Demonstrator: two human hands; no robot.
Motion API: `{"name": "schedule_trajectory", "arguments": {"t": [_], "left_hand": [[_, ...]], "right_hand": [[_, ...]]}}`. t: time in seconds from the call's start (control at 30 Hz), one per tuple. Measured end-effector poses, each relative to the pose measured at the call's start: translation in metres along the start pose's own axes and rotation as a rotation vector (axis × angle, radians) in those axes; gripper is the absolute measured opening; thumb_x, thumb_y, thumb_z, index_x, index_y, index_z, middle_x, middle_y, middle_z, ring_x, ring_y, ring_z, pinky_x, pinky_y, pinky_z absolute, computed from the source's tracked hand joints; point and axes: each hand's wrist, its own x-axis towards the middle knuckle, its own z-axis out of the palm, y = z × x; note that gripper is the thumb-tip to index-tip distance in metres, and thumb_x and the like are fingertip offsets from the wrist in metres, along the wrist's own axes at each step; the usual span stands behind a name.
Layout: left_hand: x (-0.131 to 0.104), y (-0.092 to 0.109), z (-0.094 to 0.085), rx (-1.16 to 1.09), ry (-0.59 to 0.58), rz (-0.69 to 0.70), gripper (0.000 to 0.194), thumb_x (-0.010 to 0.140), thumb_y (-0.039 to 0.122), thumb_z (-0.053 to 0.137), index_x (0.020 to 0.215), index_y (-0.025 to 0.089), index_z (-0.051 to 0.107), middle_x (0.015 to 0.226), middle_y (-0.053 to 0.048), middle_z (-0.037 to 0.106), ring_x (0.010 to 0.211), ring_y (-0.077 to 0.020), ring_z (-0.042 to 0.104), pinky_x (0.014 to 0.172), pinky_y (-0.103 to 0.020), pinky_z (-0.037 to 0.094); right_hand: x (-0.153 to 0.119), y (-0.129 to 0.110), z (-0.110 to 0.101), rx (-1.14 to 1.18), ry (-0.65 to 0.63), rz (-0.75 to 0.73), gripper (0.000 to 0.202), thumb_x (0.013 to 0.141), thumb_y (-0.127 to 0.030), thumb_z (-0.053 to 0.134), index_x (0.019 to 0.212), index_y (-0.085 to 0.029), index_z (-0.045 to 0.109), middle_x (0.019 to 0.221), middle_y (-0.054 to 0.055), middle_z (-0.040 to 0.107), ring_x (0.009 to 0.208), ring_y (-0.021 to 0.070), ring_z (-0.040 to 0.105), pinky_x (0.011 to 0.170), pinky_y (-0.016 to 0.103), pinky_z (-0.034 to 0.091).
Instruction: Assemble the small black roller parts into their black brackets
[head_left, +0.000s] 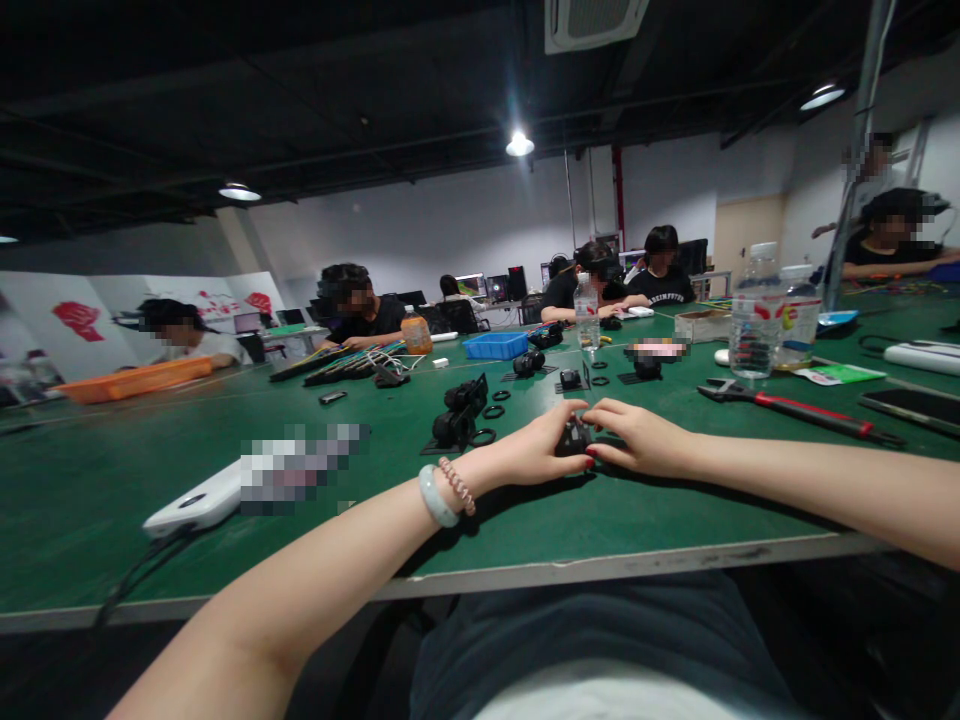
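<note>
My left hand (546,444) and my right hand (637,438) meet over the green table, their fingers closed around a small black part (574,438). The fingers cover much of it, so its exact kind is unclear. Just left of my left hand stand black wheel-like parts on flat plates (459,412). Several black rings (484,437) lie beside them. Beyond my hands sit another small black part (571,379) on a plate and a further one (642,368) near my right hand.
Red-handled pliers (802,408) lie to the right, near clear plastic bottles (756,325) and a phone (915,410). On the left rests a white device (202,495) with a black cable. A blue tray (496,346) and an orange tray (139,379) stand farther back, where several people sit.
</note>
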Motion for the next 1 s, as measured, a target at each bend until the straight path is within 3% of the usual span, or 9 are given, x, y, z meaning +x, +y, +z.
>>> {"name": "schedule_trajectory", "arguments": {"t": [0.63,1.0], "left_hand": [[0.0002,-0.0018,-0.0009,0.029,-0.013,0.0,0.059,0.074,0.036,0.056,0.123,0.02,0.028,0.12,-0.009,0.045,0.106,-0.0222,0.047,0.091,-0.035,0.037],[0.0007,-0.0011,-0.0003,0.01,-0.002,0.037,0.057,0.074,0.034,0.056,0.122,0.019,0.03,0.119,-0.009,0.045,0.106,-0.0214,0.047,0.092,-0.034,0.037]], "right_hand": [[0.0015,-0.0004,0.0001,-0.076,-0.04,0.026,0.026,0.086,-0.031,0.041,0.104,-0.015,0.05,0.102,0.011,0.052,0.092,0.0209,0.053,0.081,0.035,0.044],[-0.0002,-0.0041,-0.0021,-0.041,0.039,-0.043,0.036,0.071,-0.025,0.056,0.104,-0.015,0.044,0.097,0.01,0.051,0.087,0.0208,0.052,0.078,0.034,0.044]]}}
